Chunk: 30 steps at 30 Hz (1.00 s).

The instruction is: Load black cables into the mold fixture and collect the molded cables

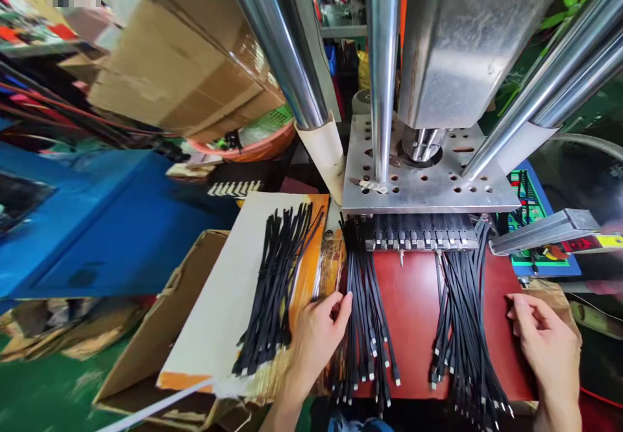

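Observation:
My left hand (322, 322) is closed, thumb and forefinger curled together, beside a bundle of black cables (363, 315). No object shows between its fingers. My right hand (548, 335), fingers curled in, is by the right edge of the red board (403, 302), with nothing visible in it. A second bundle of black cables (462, 328) hangs toward me over the board, metal plug tips at the near ends. Behind both bundles, a black fixture (421, 232) holds a row of small metal-tipped connectors under the press's steel plate (423, 192).
More black cables (277, 283) lie on a white board (219, 276) over an open carton (160, 328). Steel columns (382, 75) rise around the press. A grey bracket (545, 231) juts in at right, near a green circuit panel (528, 205). A blue cabinet (111, 218) stands left.

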Each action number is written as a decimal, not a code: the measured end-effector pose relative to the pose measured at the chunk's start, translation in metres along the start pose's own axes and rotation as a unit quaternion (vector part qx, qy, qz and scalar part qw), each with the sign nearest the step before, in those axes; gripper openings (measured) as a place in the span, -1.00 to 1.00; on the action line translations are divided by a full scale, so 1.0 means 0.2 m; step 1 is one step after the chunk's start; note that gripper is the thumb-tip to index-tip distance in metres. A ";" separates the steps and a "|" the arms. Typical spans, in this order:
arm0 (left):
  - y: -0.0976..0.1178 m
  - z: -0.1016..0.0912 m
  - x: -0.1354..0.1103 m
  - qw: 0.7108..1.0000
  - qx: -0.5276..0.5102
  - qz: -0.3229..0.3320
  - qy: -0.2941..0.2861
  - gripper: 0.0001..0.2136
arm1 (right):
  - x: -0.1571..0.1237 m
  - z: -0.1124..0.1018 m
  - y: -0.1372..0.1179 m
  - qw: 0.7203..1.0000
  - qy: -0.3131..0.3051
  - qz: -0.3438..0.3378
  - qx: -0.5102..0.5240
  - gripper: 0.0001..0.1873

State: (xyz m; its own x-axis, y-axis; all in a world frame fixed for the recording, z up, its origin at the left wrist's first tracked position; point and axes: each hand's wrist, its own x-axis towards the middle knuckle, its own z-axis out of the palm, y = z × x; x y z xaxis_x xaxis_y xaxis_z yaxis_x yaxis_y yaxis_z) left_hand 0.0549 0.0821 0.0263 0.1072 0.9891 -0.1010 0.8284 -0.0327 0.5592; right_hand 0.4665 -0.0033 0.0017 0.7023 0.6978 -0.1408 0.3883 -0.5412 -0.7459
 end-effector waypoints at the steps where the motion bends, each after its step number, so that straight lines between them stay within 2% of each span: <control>1: 0.00 0.00 0.00 1.000 0.000 0.002 -0.001 -0.57 | 0.00 0.00 0.00 1.000 0.000 0.004 0.000 -0.34; 8: -0.02 0.01 0.01 0.999 -0.042 0.010 -0.009 -0.62 | 0.00 0.01 0.00 1.000 0.008 0.011 0.002 -0.38; 15: -0.01 -0.02 0.01 0.987 -0.157 0.006 0.014 -0.72 | 0.00 0.01 -0.02 1.000 0.006 0.002 -0.005 -0.39; 20: 0.01 -0.04 0.00 0.963 -0.265 -0.003 0.042 -0.78 | 0.01 0.01 0.00 1.000 0.001 -0.006 0.005 -0.37; 25: 0.01 -0.06 -0.01 0.941 -0.326 0.037 0.086 -0.82 | 0.01 0.02 0.01 0.999 -0.002 -0.034 0.014 -0.36; 30: 0.03 -0.07 -0.02 0.935 -0.309 0.119 0.128 -0.77 | 0.03 0.02 0.06 0.999 0.007 -0.031 0.017 -0.36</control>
State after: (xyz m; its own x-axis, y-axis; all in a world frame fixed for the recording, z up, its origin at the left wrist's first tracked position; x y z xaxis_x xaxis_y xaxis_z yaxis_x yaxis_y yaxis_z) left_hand 0.0509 0.0797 0.0423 0.0471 0.9689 0.2430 0.3129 -0.2453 0.9176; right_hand 0.4725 -0.0045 -0.0107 0.6866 0.7221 -0.0843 0.4110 -0.4812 -0.7743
